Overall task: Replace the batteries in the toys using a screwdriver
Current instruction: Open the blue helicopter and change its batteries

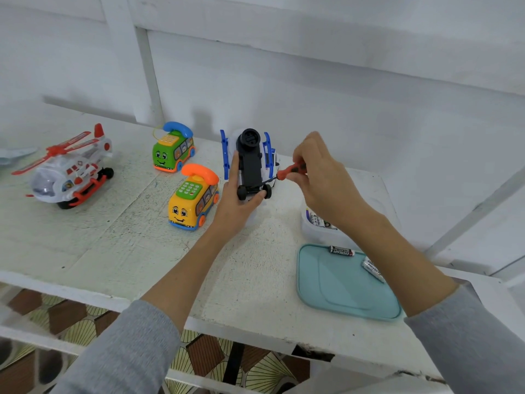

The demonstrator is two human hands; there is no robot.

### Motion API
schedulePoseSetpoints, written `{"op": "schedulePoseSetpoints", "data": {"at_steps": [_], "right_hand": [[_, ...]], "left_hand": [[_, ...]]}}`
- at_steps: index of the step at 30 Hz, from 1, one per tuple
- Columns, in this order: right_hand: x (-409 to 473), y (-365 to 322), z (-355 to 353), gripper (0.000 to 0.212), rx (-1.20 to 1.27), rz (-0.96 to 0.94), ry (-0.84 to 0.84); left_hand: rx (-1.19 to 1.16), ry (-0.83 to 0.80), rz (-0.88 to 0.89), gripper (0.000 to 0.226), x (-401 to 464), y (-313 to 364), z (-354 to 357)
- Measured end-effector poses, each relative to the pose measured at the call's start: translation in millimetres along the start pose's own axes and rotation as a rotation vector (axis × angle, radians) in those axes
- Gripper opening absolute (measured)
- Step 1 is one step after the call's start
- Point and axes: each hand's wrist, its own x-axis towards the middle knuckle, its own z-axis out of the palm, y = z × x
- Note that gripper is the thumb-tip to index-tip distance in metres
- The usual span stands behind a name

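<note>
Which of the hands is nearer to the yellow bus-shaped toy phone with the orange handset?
Left. The left hand grips the upturned blue-and-white toy helicopter just right of the yellow bus-shaped toy phone; the right hand, pinching the orange-handled screwdriver, is farther right.

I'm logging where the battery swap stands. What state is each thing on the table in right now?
Blue helicopter: flipped belly-up, gripped by left hand.
Screwdriver: pinched in right hand, tip at the underside.
Red helicopter: upright, untouched.
Green phone bus: upright, handset on.
Yellow phone bus: upright, handset on.
Teal tray: flat, holding loose batteries.
Clear tub: open, batteries inside.
</note>
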Motion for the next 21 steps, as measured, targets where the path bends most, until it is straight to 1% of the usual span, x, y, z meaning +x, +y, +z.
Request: {"op": "schedulePoseSetpoints", "data": {"at_steps": [2,3,5,6,7,9,11,12,14,15,16,19,21], "right_hand": [[1,2,1,0.025,-0.114,0.115,0.011],[1,2,1,0.026,-0.078,0.115,0.012],[0,2,1,0.020,0.058,-0.016,0.024],[0,2,1,0.024,0.079,-0.081,0.028],[-1,2,2,0.023,0.080,-0.099,0.031],[-1,1,1,0.010,0.007,-0.019,0.037],[2,0,-1,0.021,-0.083,0.103,0.039],[3,-2,-1,0.021,-0.053,0.101,0.032],[6,-3,-1,0.012,0.036,-0.020,0.016],[8,-3,-1,0.011,0.039,-0.087,0.003],[11,-3,-1,0.016,0.034,-0.132,-0.007],[19,-5,-4,0.028,0.035,-0.148,-0.043],[21,-8,-6,0.024,0.001,-0.150,-0.034]], "left_hand": [[0.011,0.003,0.010,0.090,0,0,0],[0.011,0.003,0.012,0.091,0,0,0],[0.008,0.008,0.010,0.091,0,0,0],[0.008,0.009,0.011,0.091,0,1,0],[0.009,0.009,0.015,0.091,0,1,0],[0.014,0.007,0.020,0.091,0,2,1],[0.019,0.010,0.021,0.090,-1,0,2],[0.022,0.004,0.021,0.090,-1,0,2],[0.030,-0.013,0.021,0.091,0,-1,2],[0.030,-0.023,0.017,0.091,0,-1,3],[0.025,-0.029,0.014,0.091,0,-1,3],[0.011,-0.034,0.015,0.091,0,0,4],[0.001,-0.031,0.008,0.090,0,0,4]]}}
